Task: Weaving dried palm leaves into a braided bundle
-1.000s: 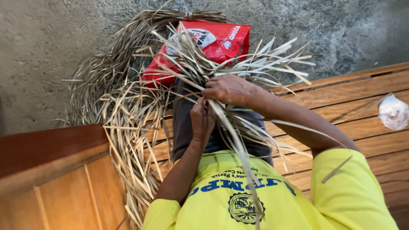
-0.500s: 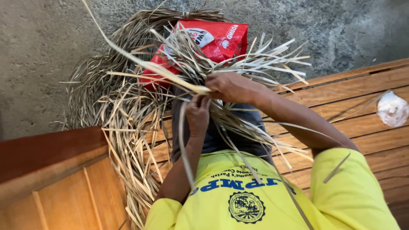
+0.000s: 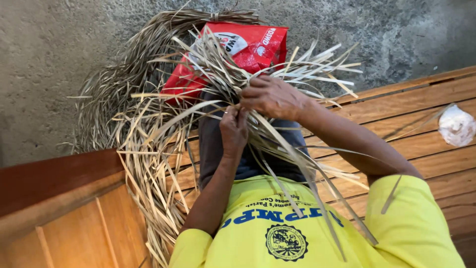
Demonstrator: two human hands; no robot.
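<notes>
I hold a bundle of dried, pale palm-leaf strips [image 3: 228, 74] over my lap. My right hand [image 3: 272, 97] is closed over the top of the bundle where the strips cross. Just below it, my left hand [image 3: 233, 130] pinches a few strips between its fingers. The two hands touch. Long loose strips [image 3: 302, 193] trail down across my yellow shirt [image 3: 277, 233]. Other strip ends fan out to the upper right.
A red plastic bag [image 3: 250, 47] lies beyond the bundle on the concrete floor [image 3: 44, 54]. A heap of dried strips [image 3: 141, 149] spills to the left. I sit on a slatted wooden bench [image 3: 421, 106] with a white crumpled bag [image 3: 457, 126] at its right. A wooden panel [image 3: 74, 218] is at lower left.
A long strip that was flung up toward the top left half a second ago has dropped back down. More strips now hang across my shirt, and my right hand sits slightly higher.
</notes>
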